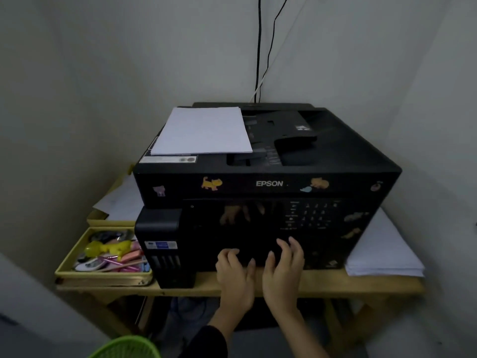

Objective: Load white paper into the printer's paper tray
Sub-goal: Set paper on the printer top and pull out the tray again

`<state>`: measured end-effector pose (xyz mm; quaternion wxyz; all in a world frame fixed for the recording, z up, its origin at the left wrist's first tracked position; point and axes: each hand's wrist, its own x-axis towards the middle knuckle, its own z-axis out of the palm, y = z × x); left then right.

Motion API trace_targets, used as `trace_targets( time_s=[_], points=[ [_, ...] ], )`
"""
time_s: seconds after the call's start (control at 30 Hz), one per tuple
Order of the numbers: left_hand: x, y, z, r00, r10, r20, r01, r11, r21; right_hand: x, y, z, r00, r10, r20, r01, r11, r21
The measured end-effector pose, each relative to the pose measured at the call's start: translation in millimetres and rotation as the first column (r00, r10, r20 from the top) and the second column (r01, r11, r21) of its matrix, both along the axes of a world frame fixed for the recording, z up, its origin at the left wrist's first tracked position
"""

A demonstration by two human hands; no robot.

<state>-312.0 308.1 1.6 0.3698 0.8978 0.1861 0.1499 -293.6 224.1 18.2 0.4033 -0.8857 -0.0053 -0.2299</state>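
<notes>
A black Epson printer (268,183) with animal stickers stands on a wooden table (361,282). A stack of white paper (204,130) lies flat on the left of its lid. My left hand (233,272) and my right hand (284,264) rest side by side against the lower front of the printer, fingers spread on the dark panel. Neither hand holds anything. The paper tray's front is dark, and I cannot tell whether it is pulled out.
More white sheets (382,251) lie stacked on the table to the right of the printer. A yellow tray (67,262) with pens and small toys sits at the left, loose papers (121,200) behind it. A green basket (126,347) is below. Cables (259,60) run up the wall.
</notes>
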Motion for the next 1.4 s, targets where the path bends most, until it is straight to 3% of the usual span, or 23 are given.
trace_targets(
  time_s=[0.07, 0.1, 0.13, 0.2, 0.3, 0.4, 0.5, 0.67, 0.83, 0.9, 1.07, 1.17, 1.33, 1.4],
  points=[
    [6, 3, -14, 0.984, 0.021, -0.176, -0.067, 0.964, -0.258, 6, -4, -11, 0.973, 0.008, -0.230, 0.033, 0.985, 0.172],
    [10, 5, -16, 0.969, 0.036, -0.243, -0.142, 0.890, -0.433, 11, -7, -14, 0.935, 0.002, -0.354, 0.106, 0.953, 0.285],
    [14, 6, -17, 0.951, 0.042, -0.307, -0.228, 0.766, -0.601, 17, -10, -16, 0.876, 0.005, -0.482, 0.217, 0.888, 0.405],
    [21, 13, -23, 0.919, 0.013, -0.393, -0.351, 0.479, -0.804, 30, -18, -21, 0.727, 0.140, -0.673, 0.434, 0.665, 0.607],
    [29, 26, -33, 0.932, 0.047, -0.358, -0.361, 0.121, -0.925, 43, -30, -33, 0.649, 0.421, -0.634, 0.547, 0.322, 0.773],
    [39, 35, -37, 0.936, 0.124, -0.329, -0.318, -0.105, -0.942, 55, -34, -42, 0.692, 0.440, -0.572, 0.580, 0.133, 0.804],
    [48, 40, -40, 0.936, 0.144, -0.320, -0.306, -0.115, -0.945, 63, -31, -48, 0.729, 0.430, -0.533, 0.587, 0.009, 0.809],
    [50, 41, -51, 0.949, 0.136, -0.283, -0.256, -0.189, -0.948, 65, -28, -63, 0.787, 0.456, -0.416, 0.509, -0.097, 0.855],
    [54, 32, -53, 0.913, 0.232, -0.336, -0.255, -0.318, -0.913, 70, -33, -69, 0.791, 0.461, -0.402, 0.506, -0.124, 0.853],
    [56, 30, -53, 0.897, 0.242, -0.371, -0.284, -0.330, -0.900, 70, -33, -68, 0.780, 0.468, -0.416, 0.524, -0.125, 0.842],
    [57, 26, -58, 0.891, 0.239, -0.386, -0.293, -0.346, -0.891, 71, -32, -70, 0.761, 0.463, -0.454, 0.554, -0.100, 0.827],
    [58, 22, -61, 0.898, 0.223, -0.379, -0.308, -0.297, -0.904, 71, -30, -75, 0.766, 0.457, -0.452, 0.539, -0.075, 0.839],
    [54, 17, -49, 0.899, 0.149, -0.411, -0.373, -0.229, -0.899, 66, -22, -69, 0.706, 0.385, -0.594, 0.579, 0.170, 0.798],
    [50, 18, -42, 0.889, 0.117, -0.443, -0.408, -0.237, -0.882, 63, -20, -62, 0.679, 0.333, -0.654, 0.632, 0.188, 0.752]
  ],
)
